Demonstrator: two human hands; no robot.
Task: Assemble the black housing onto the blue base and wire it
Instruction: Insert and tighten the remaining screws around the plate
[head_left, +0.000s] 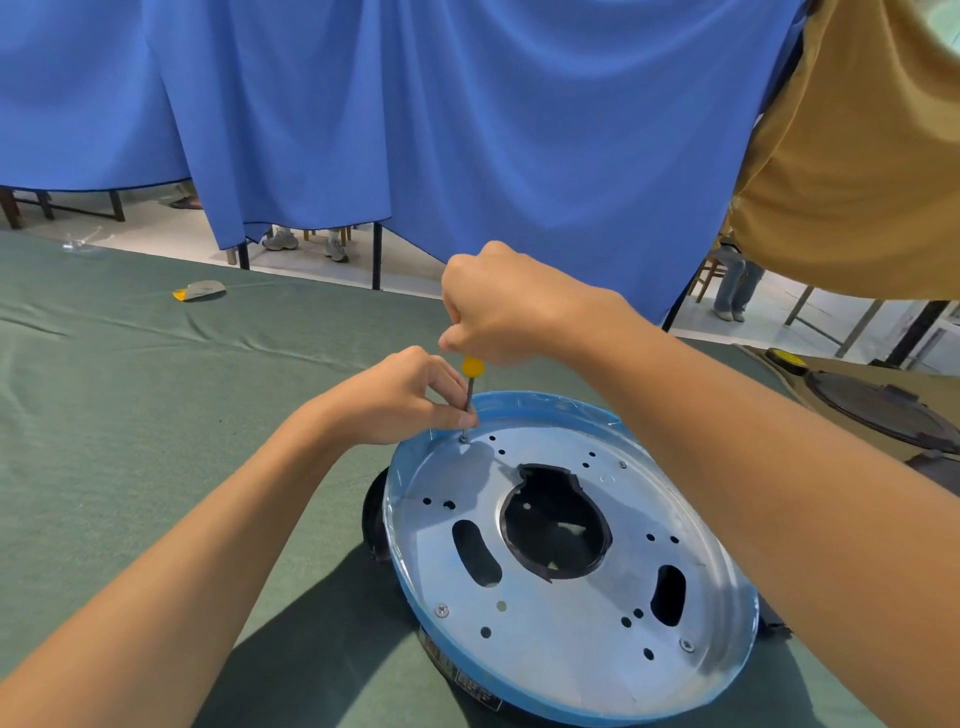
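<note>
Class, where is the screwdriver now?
Head view, centre: the screwdriver stands on the base, far-left edge, right hand gripping its handle, left hand pinching its shaft.

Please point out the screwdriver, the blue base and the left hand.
screwdriver (469, 393), head view, on its metal shaft.
blue base (571, 649), head view, on its bare plate.
left hand (400, 400), head view, on its back.

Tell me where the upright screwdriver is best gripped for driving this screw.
Grip the yellow handle from above with the right hand, since it stands nearly upright. The left hand pinches the thin shaft low down, steadying the tip on the screw.
</note>
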